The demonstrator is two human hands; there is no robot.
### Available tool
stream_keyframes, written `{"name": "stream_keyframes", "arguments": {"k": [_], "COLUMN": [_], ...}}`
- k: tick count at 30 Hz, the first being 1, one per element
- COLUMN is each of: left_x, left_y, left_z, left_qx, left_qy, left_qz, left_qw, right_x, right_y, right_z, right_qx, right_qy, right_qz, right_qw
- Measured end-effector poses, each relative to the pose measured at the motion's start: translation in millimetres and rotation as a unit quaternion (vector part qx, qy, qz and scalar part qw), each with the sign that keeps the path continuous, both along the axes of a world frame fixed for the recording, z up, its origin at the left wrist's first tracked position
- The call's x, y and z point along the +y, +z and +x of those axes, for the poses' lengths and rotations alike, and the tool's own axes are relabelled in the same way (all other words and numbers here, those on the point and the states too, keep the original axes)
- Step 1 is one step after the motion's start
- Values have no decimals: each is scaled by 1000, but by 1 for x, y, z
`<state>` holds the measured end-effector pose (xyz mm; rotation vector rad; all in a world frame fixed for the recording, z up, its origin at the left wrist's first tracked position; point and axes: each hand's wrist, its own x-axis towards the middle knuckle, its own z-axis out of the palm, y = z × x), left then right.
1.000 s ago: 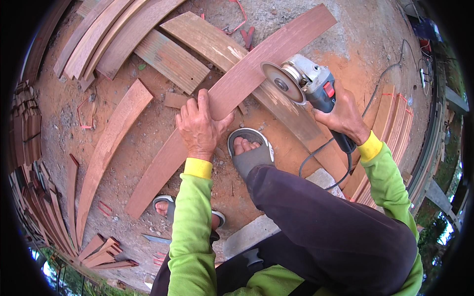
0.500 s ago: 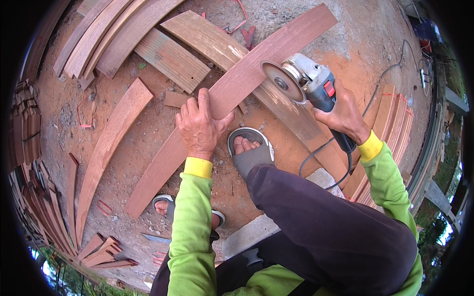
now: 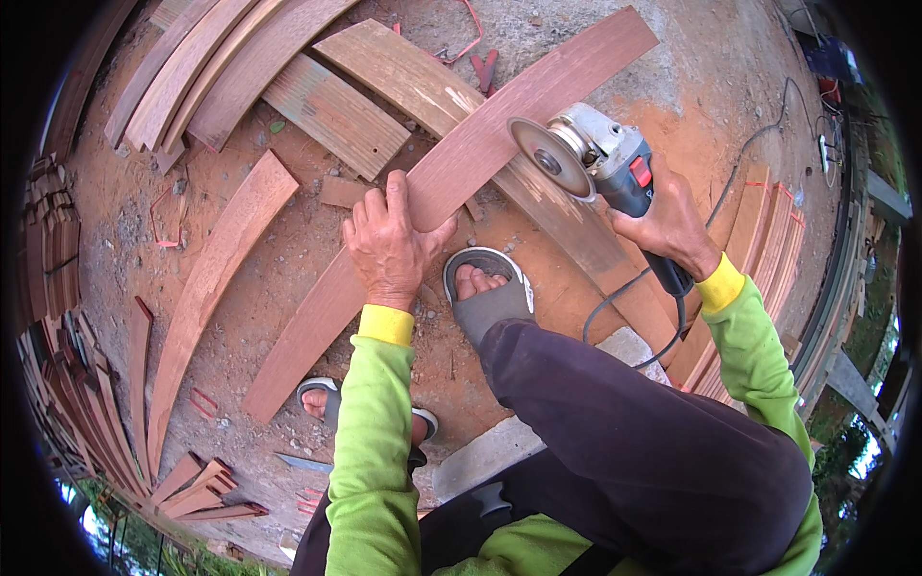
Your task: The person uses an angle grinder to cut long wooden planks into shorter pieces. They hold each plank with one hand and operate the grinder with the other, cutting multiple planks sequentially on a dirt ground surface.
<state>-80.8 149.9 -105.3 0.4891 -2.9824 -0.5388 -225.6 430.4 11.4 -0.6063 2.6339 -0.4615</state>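
While the left hand (image 3: 389, 245) presses flat on one long curved reddish plank (image 3: 451, 192), its grip open, the right hand (image 3: 669, 226) wraps one angle grinder (image 3: 594, 154). Its disc touches the plank's edge beside two sandalled feet (image 3: 485, 293).

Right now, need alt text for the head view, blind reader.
A person's right hand holds an angle grinder, its disc at the edge of a long curved reddish plank that the left hand presses down. A sandalled foot rests beside the plank on dusty ground strewn with more curved planks.
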Motion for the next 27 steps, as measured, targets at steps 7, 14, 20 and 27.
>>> {"name": "stream_keyframes", "arguments": {"k": [7, 14, 20, 27], "left_x": [0, 0, 0, 1], "left_y": [-4, -4, -5, 1], "left_z": [1, 0, 0, -1], "left_qx": [25, 29, 33, -7], "left_qy": [-2, 1, -1, 7], "left_qz": [-4, -8, -7, 0], "left_qw": [1000, 1000, 999, 1000], "right_x": [0, 3, 2, 3], "right_y": [0, -4, -5, -7], "right_z": [-1, -1, 0, -1], "right_qx": [-2, 3, -2, 4], "right_qy": [-1, 3, -5, -2], "right_qz": [-4, -6, -10, -1], "right_qw": [1000, 1000, 1000, 1000]}}
